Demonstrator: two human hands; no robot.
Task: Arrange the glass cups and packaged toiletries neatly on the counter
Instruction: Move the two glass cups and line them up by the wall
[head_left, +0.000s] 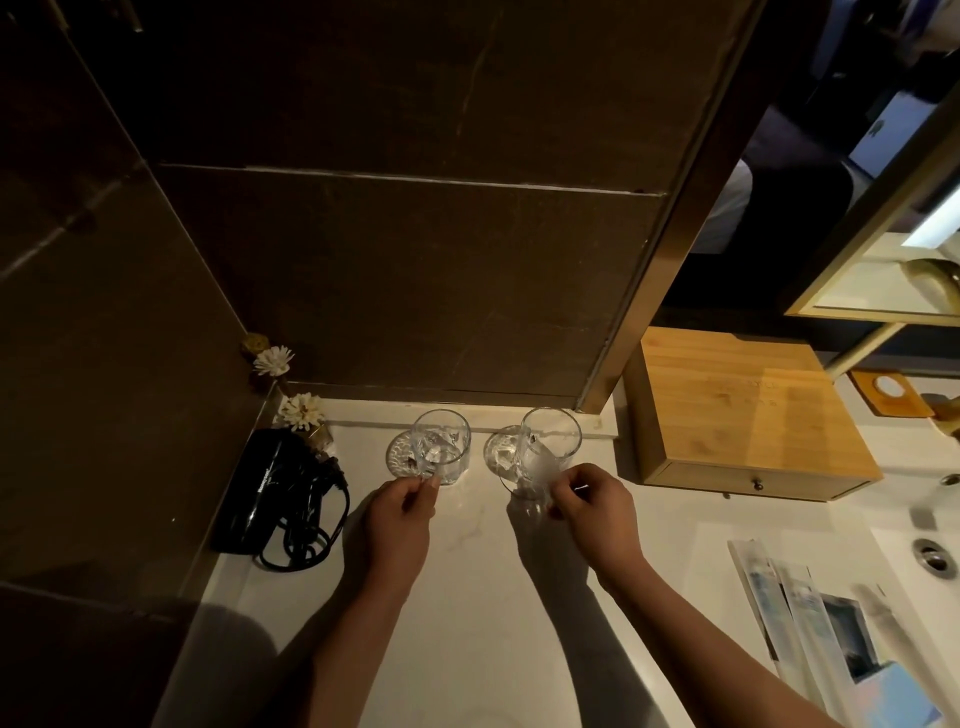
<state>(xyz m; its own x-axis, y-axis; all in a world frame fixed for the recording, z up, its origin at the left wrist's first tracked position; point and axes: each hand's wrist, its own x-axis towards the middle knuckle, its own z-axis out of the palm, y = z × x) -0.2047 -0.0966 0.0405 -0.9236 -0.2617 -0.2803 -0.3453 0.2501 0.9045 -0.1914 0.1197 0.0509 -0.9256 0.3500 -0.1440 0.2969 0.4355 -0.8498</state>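
Observation:
Two clear glass cups stand near the back of the white counter (467, 597). The left glass cup (441, 447) rests partly on a round patterned coaster (402, 457); my left hand (400, 514) pinches its near base. The right glass cup (545, 452) is tilted toward me beside a second coaster (501, 447), and my right hand (597, 512) grips its lower part. Several packaged toiletries (810, 613) in flat clear wrappers lie at the counter's right, near the sink.
A black hair dryer (265, 493) with coiled cord lies at the left, next to a small vase of white flowers (304, 413). A wooden drawer box (737, 415) stands right of the cups. The sink drain (932, 556) is far right. Dark tiled wall behind.

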